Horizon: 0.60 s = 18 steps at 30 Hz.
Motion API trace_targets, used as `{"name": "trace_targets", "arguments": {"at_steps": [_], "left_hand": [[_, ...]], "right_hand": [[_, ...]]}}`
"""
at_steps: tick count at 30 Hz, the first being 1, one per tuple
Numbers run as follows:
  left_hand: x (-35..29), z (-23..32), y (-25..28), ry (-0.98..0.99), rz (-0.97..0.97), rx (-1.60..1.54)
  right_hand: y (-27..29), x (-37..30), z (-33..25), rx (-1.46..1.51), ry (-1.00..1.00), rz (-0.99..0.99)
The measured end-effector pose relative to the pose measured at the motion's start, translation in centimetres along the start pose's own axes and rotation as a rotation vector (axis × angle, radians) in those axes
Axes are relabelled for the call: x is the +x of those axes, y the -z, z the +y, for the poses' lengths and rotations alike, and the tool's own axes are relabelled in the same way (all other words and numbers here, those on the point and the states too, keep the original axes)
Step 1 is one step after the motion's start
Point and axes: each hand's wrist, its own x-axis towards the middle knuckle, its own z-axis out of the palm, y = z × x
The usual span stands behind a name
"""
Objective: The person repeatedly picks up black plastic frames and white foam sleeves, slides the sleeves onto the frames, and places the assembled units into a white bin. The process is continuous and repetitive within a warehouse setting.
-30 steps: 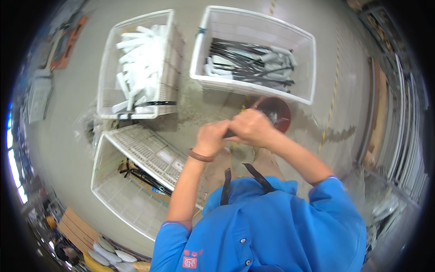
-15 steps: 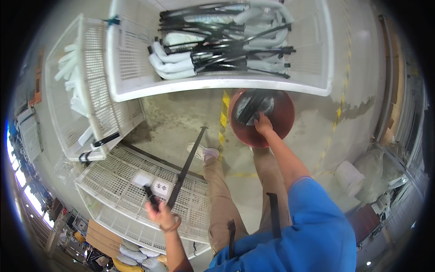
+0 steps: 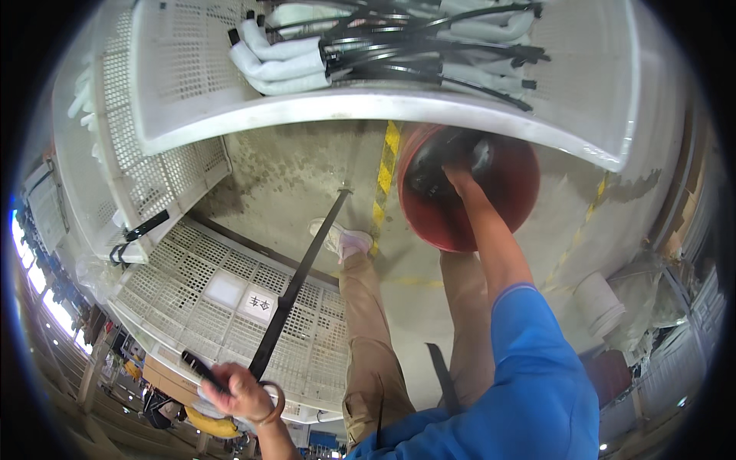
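My left hand (image 3: pixel 244 395), at the lower left, is closed round the near end of a long black bar (image 3: pixel 307 264). A short ribbed black grip (image 3: pixel 202 369) juts out past my fingers. The bar slants away to a small crosspiece near the floor, beside my left shoe. My right hand (image 3: pixel 458 175) reaches down inside a red bucket (image 3: pixel 498 218), among dark parts partly under water. Its fingers are hidden and blurred there, so their hold cannot be made out.
A white crate (image 3: pixel 399 105) of black rods and foam-wrapped bent tubes (image 3: pixel 287 65) stands beyond the bucket. Perforated white crates (image 3: pixel 165 169) line the left, one bearing a black tube (image 3: pixel 147 225). A white bucket (image 3: pixel 599 303) stands right; yellow-black tape (image 3: pixel 386 165) marks the floor.
My left hand has moved left and nearer me with the bar's near end. My right hand has gone deeper into the red bucket. The view has shifted, so the far crate shows less.
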Motion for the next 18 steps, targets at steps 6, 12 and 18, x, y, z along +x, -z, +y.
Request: {"name": "trace_targets", "arguments": {"at_steps": [6, 12, 18], "left_hand": [[0.8, 2.4, -2.6, -0.064, -0.263, 0.052], [1.6, 8.9, -7.8, -0.201, -0.496, 0.033], [1.4, 20.5, -4.0, -0.442, -0.637, 0.071]], "right_hand": [[13.7, -9.9, -12.5, 0.033, -0.316, -0.166], [26.0, -22.9, -22.8, -0.075, -0.200, -0.181], [34.9, -36.5, -31.5, -0.161, 0.513, -0.062]]}}
